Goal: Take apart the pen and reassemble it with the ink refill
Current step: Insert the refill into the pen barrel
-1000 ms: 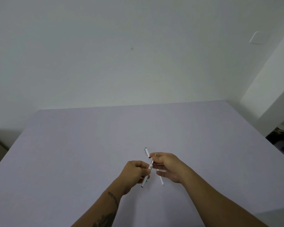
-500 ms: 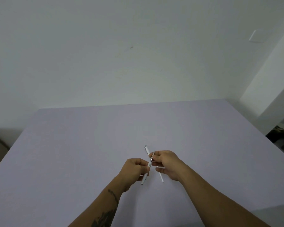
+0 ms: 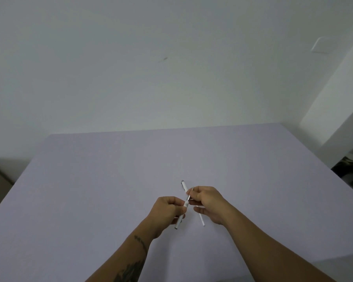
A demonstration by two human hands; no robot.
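Left hand (image 3: 167, 209) grips pen barrel (image 3: 179, 218); right hand (image 3: 207, 200) pinches its tip section (image 3: 188, 198).

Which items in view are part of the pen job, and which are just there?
In the job:
- white pen, held by left hand and right hand
- thin white refill, on the table by the right hand
- white cap-like piece, behind the hands

Just there:
- lilac table
- wall plate
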